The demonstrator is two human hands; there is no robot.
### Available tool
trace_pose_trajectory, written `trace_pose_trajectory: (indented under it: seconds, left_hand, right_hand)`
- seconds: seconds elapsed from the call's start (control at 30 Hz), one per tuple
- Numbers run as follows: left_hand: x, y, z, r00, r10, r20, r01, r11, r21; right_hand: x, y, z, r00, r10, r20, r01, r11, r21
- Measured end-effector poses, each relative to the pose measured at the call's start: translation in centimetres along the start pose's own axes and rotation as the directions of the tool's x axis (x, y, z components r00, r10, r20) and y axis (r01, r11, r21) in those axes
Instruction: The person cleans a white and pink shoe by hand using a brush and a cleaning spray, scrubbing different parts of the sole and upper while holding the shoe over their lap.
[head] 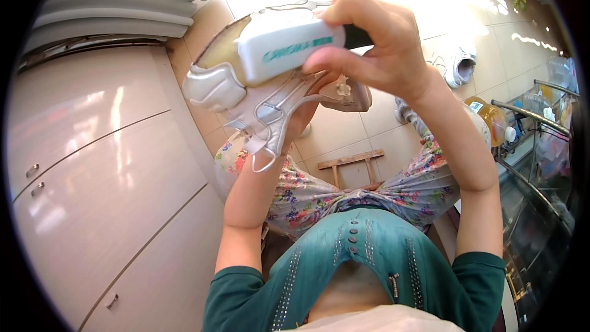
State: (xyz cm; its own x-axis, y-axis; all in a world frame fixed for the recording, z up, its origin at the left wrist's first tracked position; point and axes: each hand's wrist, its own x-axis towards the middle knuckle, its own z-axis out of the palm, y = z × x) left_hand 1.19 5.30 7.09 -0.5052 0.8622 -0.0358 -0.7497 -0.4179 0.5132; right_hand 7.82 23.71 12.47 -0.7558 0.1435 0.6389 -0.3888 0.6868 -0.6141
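Observation:
A white sneaker [272, 115] is raised in front of me, tilted on its side, with a yellowish sole [224, 45] facing partly up and a lace loop hanging down. My left hand [302, 122] grips it from below and behind; most of its fingers are hidden by the shoe. Between thumb and fingers, my right hand [380, 39] holds a white plastic bottle [288, 48] bearing green writing. The bottle lies across the sneaker's sole, at least close against it. A dark part shows at its right end, under my palm.
Another white sneaker [460, 68] rests on the tiled floor [341, 129]. A low wooden stool [352, 160] is between my legs. Cabinet doors [115, 184] flank the left. To the right, a metal rack [530, 115] stands near a jug of amber liquid [493, 120]; plastic bottles [560, 71] stand beyond.

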Motion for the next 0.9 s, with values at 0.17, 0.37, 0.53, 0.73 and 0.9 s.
trace_pose_trajectory:
  seconds: [0.17,0.37,0.53,0.73,0.9]
  left_hand:
    - [0.4,0.4,-0.3,0.998,-0.024,0.064,0.017,0.994,0.110]
    - [0.2,0.1,-0.3,0.999,-0.019,0.030,0.015,0.993,0.120]
    - [0.7,-0.1,0.0,0.999,-0.028,0.043,0.020,0.987,0.159]
    - [0.4,0.3,0.2,0.999,-0.018,0.030,0.013,0.989,0.144]
    - [0.6,0.6,-0.4,0.998,-0.013,0.064,0.004,0.991,0.137]
  right_hand:
    - [-1.7,3.2,-1.8,0.997,0.077,0.018,-0.077,0.997,-0.024]
    - [0.5,-1.8,0.6,0.990,-0.137,-0.034,0.134,0.988,-0.072]
    - [-0.6,1.5,-2.1,1.000,-0.012,-0.027,0.010,0.998,-0.062]
    - [-0.3,0.8,-0.7,0.992,-0.073,-0.099,0.065,0.994,-0.088]
    - [-1.1,1.5,-1.3,0.948,0.318,0.007,-0.317,0.948,-0.028]
